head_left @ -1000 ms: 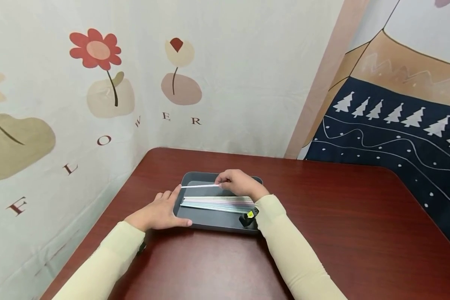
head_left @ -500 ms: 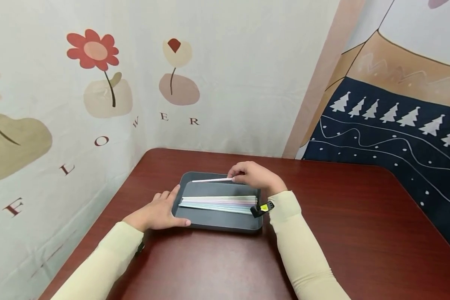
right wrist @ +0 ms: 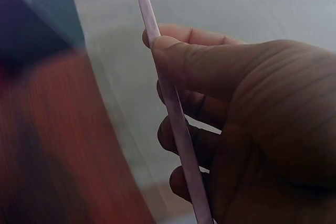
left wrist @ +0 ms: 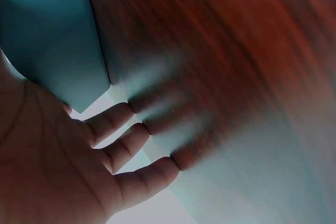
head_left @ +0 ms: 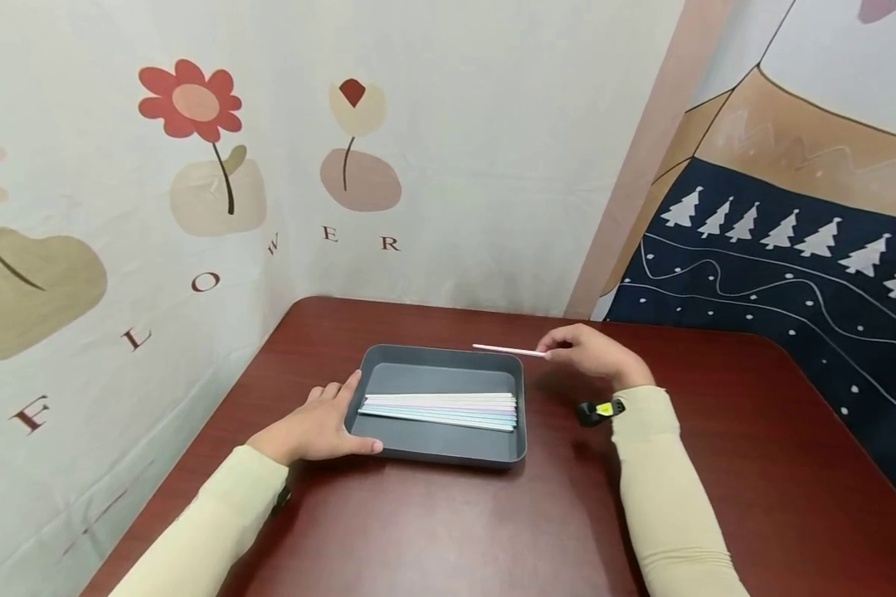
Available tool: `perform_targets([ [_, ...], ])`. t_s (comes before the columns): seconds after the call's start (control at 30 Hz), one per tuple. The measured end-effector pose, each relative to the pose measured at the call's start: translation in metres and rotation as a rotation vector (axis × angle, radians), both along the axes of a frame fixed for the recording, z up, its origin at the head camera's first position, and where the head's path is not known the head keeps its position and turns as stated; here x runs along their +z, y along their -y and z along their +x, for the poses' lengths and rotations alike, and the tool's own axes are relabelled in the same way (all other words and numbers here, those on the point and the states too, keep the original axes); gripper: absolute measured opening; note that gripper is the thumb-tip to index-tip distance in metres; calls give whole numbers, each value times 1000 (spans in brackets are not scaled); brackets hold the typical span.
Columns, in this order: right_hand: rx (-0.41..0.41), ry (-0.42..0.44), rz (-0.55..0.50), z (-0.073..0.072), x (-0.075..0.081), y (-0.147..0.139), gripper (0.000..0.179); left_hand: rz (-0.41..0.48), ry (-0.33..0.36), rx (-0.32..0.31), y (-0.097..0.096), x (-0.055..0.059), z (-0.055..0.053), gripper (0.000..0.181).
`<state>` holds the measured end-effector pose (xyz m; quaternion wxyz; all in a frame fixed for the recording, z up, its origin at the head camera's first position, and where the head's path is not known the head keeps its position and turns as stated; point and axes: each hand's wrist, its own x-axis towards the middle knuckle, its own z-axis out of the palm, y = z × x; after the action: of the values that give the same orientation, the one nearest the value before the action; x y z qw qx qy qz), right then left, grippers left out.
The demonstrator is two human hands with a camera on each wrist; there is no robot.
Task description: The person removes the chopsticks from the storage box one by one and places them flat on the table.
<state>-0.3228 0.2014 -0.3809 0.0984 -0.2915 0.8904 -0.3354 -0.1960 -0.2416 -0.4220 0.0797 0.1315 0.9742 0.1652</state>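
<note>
In the head view a dark grey tray [head_left: 448,453] stands on the table, with several pastel straws [head_left: 440,410] lying side by side in it. My left hand [head_left: 317,423] is spread at the tray's left end, index finger at the left rim and thumb along the front corner. In the left wrist view its other fingertips [left wrist: 160,174] rest on the tabletop beside the tray [left wrist: 58,40]. My right hand [head_left: 586,352] pinches one pale pink straw [head_left: 504,350] between thumb and fingers, above the table just past the tray's right back corner. The right wrist view shows this straw [right wrist: 176,108] slanting across the curled fingers.
The reddish-brown table [head_left: 448,531] extends around the tray on all sides. A pale curtain [head_left: 493,166] printed with flowers and letters hangs behind and to the left. A dark blue cloth [head_left: 776,282] with white trees hangs at the right.
My right hand has carried the pinched straw from over the tray to the right, past its right rim. My left hand stays at the tray's left end.
</note>
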Motion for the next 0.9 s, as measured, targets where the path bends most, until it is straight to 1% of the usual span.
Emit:
perform_targets([
  [0.03,-13,10,-1,1,0,-7,15,2,1,-2,0,0,1,137],
  [0.17,-38,33,34,-7,-6,-38,15,0,1,-1,0,-1,1,138],
  [0.23,-25,53,56,-11,-8,-51,14,2,2,4,1,-1,0,137],
  [0.27,-16,64,71,-16,-10,-58,14,1,5,7,1,-1,-1,137],
  [0.37,-2,119,94,-24,-12,-72,13,2,10,5,2,0,-1,136],
  [0.43,-6,139,107,-30,-14,-79,12,-5,12,7,3,1,-1,136],
  [0.63,-77,161,127,-44,-25,-91,13,-8,10,4,2,2,0,137],
  [0.77,-119,192,122,-48,-32,-95,13,-8,16,10,1,1,1,138],
  [0.9,-157,193,103,-50,-36,-98,14,-15,17,14,1,1,0,137],
])
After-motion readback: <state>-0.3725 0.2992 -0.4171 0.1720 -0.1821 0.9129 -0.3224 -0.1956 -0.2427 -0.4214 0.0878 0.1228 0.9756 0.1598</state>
